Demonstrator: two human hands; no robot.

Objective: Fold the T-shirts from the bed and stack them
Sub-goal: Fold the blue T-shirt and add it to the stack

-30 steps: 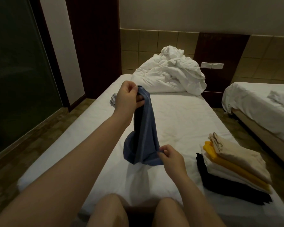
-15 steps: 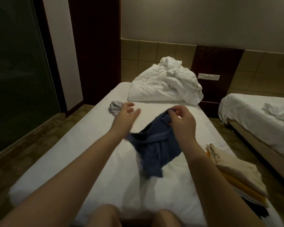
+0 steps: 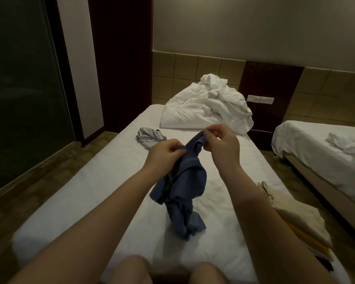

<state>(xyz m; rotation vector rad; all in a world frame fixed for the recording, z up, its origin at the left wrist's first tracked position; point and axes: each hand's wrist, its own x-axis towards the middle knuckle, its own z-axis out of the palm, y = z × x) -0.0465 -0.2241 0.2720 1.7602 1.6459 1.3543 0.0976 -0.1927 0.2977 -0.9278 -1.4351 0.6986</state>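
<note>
**Blue shirt up, hunting for the shoulders**

Both hands are on the blue shirt (image 3: 186,181) at the centre of the frame. My left hand (image 3: 165,152) has its fingers curled around a bunched edge near the top. My right hand (image 3: 221,144), just to the right and a touch higher, pinches another bit of that top edge between thumb and fingertips. The rest hangs down in a twisted rope, and its tail puddles on the bed (image 3: 103,181) in front of my knees.

It's light, I'd say: thin knit that droops straight from the pinch with no body at all. It's soft and limp, not slippery, and there's nothing to break. So it won't hold a shape in the air, and it needs spreading flat on the sheet before any fold takes. What I'm holding could be the collar or a rolled hem; I can't tell through the twist. Best grip, I reckon, is one shoulder seam in each hand, well apart, then a shake to let the body fall open.

At lower right, the stack (image 3: 299,220) of folded shirts sits at the bed's edge, cream on top and yellow beneath. Just above my left hand, a grey shirt (image 3: 150,136) lies crumpled, not yet folded. At upper centre, the white duvet (image 3: 209,107) is heaped at the head of the bed.
</note>
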